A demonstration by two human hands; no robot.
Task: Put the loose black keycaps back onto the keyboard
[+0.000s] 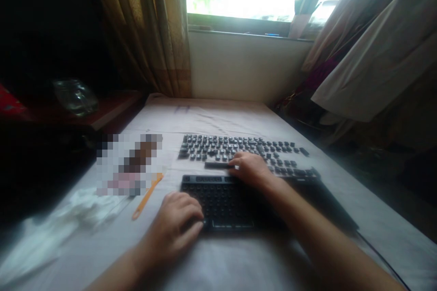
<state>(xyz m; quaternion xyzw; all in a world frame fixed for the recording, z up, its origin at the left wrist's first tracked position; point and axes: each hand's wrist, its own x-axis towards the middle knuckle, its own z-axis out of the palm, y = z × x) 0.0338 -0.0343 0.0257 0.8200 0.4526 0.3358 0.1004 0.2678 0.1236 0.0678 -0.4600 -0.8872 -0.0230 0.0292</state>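
Note:
A black keyboard [234, 202] with its keycaps removed lies on the pale cloth, its key area bare and dark. My left hand [180, 218] grips the keyboard's lower left corner, fingers curled at the edge. Beyond the keyboard, loose black keycaps [223, 144] are laid out in rows like a key layout. The long spacebar keycap [216, 165] lies in front of these rows. Reaching across the keyboard, my right hand [251, 169] has its fingertips closed on the spacebar's right end. That hand and forearm hide part of the keyboard and some keycaps.
An orange toothbrush-like tool [147, 197] lies left of the keyboard, near a crumpled white cloth or plastic [85, 209] and a blurred-out patch. The keyboard cable [378, 254] runs off to the right. A clear container [75, 97] stands on a side surface at left.

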